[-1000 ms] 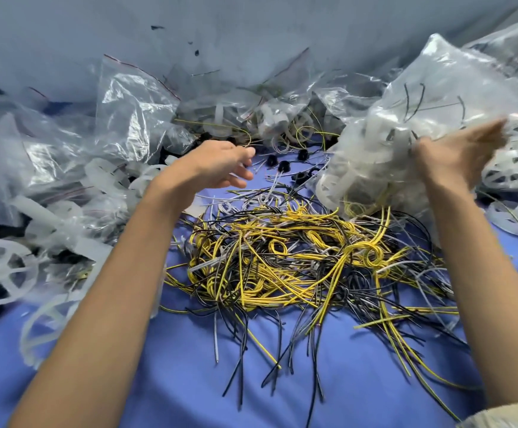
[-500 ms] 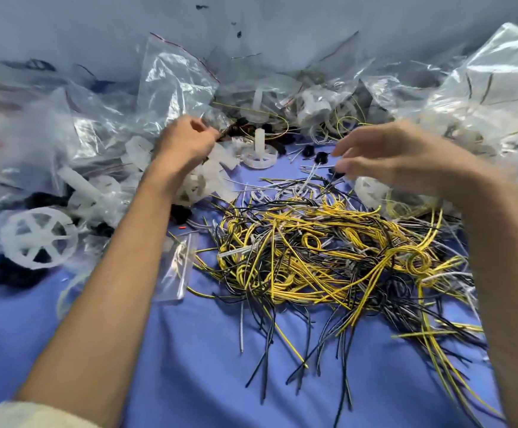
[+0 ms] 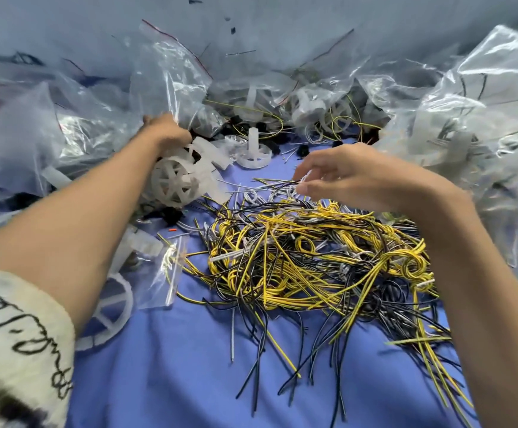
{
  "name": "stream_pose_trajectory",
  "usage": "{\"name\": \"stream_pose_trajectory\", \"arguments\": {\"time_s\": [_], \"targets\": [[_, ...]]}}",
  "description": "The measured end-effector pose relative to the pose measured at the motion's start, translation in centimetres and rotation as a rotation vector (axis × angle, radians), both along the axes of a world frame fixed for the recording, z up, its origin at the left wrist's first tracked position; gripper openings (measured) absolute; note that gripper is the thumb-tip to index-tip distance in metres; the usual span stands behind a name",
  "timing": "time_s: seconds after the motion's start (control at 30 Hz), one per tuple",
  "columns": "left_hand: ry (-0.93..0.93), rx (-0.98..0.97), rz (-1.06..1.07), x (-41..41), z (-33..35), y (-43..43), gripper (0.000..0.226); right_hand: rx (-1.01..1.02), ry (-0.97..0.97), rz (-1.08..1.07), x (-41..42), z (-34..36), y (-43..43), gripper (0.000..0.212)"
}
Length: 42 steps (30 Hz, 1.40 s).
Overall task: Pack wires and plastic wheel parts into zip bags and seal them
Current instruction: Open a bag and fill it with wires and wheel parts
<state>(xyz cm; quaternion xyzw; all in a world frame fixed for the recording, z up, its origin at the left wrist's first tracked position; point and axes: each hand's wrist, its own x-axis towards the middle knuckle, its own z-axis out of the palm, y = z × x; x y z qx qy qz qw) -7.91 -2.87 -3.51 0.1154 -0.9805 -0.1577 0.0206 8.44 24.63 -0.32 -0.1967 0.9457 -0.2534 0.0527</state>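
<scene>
1. Yellow, black and grey wires [image 3: 313,257] lie in a loose tangle on the blue cloth [image 3: 174,381], right in front of us. None of this heap is bagged.
2. One white spoked wheel [image 3: 174,180] lies just under our left wrist. A second wheel with an upright hub [image 3: 253,151] stands just beyond it, near the far edge of the wires.
3. Our left hand [image 3: 168,135] sits in the heap on the left, against the foot of a clear zip bag [image 3: 171,72] that stands with its red-lined mouth upward. The fingers curl down out of sight, so we cannot tell whether they grip the bag, a wheel part or nothing.
4. Our right hand [image 3: 350,177] hovers over the far edge of the wires. Its fingers are loosely curled with the tips pointing down at the grey strands, and we see nothing held in them.
5. We judge this to be the start of a fresh pack, with an empty bag being fetched and the parts not yet gathered.
6. Next, the bag's mouth must be opened and held wide by one hand. The other hand should then lift a small bunch of wires, pinching only a few because the tangle will likely drag its neighbours along.
7. Filled bags [image 3: 467,125] are piled on the right, and a small flat bag [image 3: 165,273] lies beside the wires on the left.
</scene>
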Motion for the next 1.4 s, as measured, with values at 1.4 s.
{"name": "stream_pose_trajectory", "arguments": {"time_s": [1.4], "targets": [[-0.208,0.027,-0.822,13.2,5.4,7.4,0.017,-0.581,-0.204,-0.131,-0.2,-0.1,5.6,0.040]]}}
